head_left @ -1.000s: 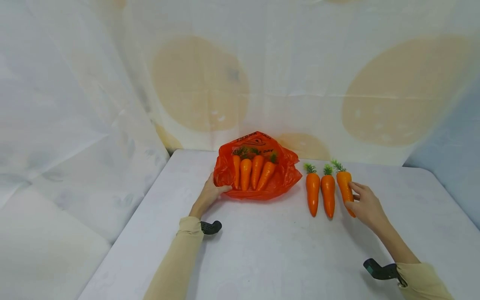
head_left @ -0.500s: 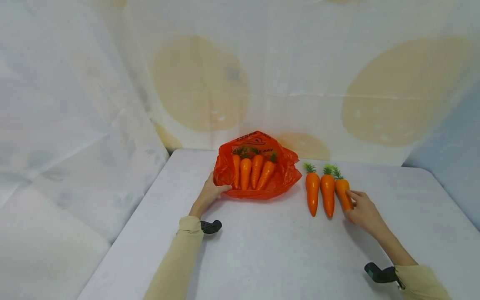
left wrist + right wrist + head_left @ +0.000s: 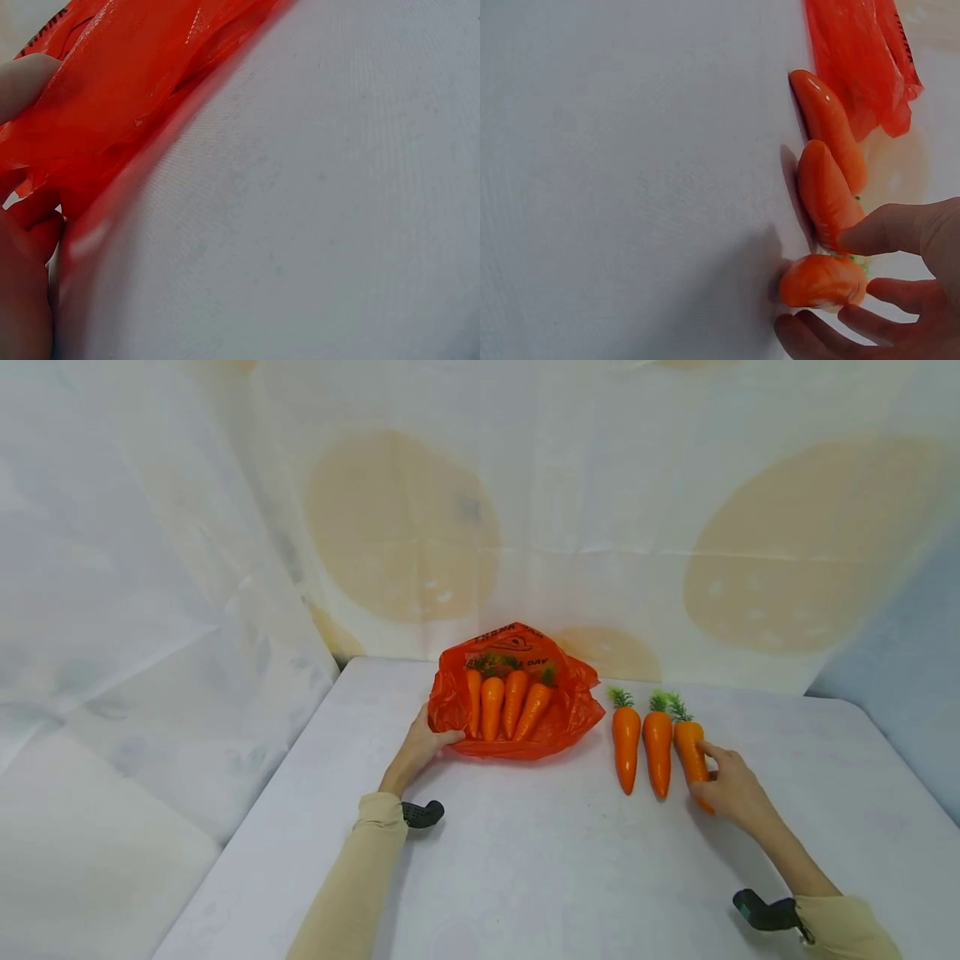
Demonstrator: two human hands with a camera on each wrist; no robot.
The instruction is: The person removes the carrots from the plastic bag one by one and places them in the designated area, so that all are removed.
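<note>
An orange-red plastic bag (image 3: 566, 735) lies with its mouth open toward me, several carrots (image 3: 492, 706) inside. My left hand (image 3: 420, 745) pinches the left edge of the bag, thumb at the front lip; in the left wrist view the thumb (image 3: 22, 86) overlaps the red plastic. Right of the bag, three carrots with green tops lie side by side: a left one (image 3: 626, 747), a middle one (image 3: 657, 752) and a right one (image 3: 688, 747). My right hand (image 3: 735, 789) holds the right carrot between thumb and fingers, hiding part of its lower end.
The white table (image 3: 540, 860) stands against a pale patterned cloth (image 3: 585, 485). Black wrist-worn devices sit on both wrists, the left one (image 3: 423, 814) just above the tabletop. The table's left edge runs beside the left arm.
The right hand has moved slightly nearer to me along the right carrot, which has shifted a little and lies closer to the middle one. The left hand and the bag have not visibly moved.
</note>
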